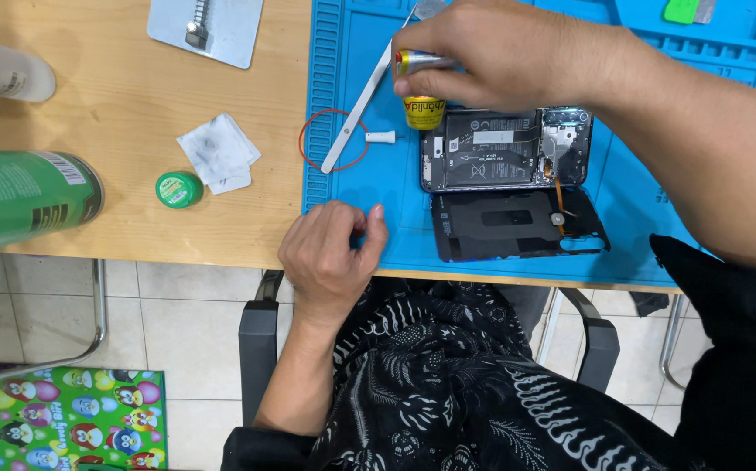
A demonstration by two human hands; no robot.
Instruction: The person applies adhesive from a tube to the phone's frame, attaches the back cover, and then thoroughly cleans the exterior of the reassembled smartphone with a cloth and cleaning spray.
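Observation:
My right hand (491, 52) is closed around a small yellow glue tube (423, 106), held nozzle-down over the blue work mat (343, 52). The tube's white cap (380, 137) lies on the mat just left of it. Directly right of the tube sits an opened phone (504, 148) with its insides showing, and its black back cover (517, 225) lies below, joined by a thin cable. My left hand (332, 253) rests at the mat's front edge with fingers curled and thumb against forefinger; whether it pinches anything I cannot tell.
White tweezers (356, 113) lie across a red rubber band (334, 139). On the wooden table (116, 96) are crumpled wipes (219, 153), a small green jar (179, 189), a green spray can (24, 201), a white bottle (7, 70) and a grey plate (208, 26).

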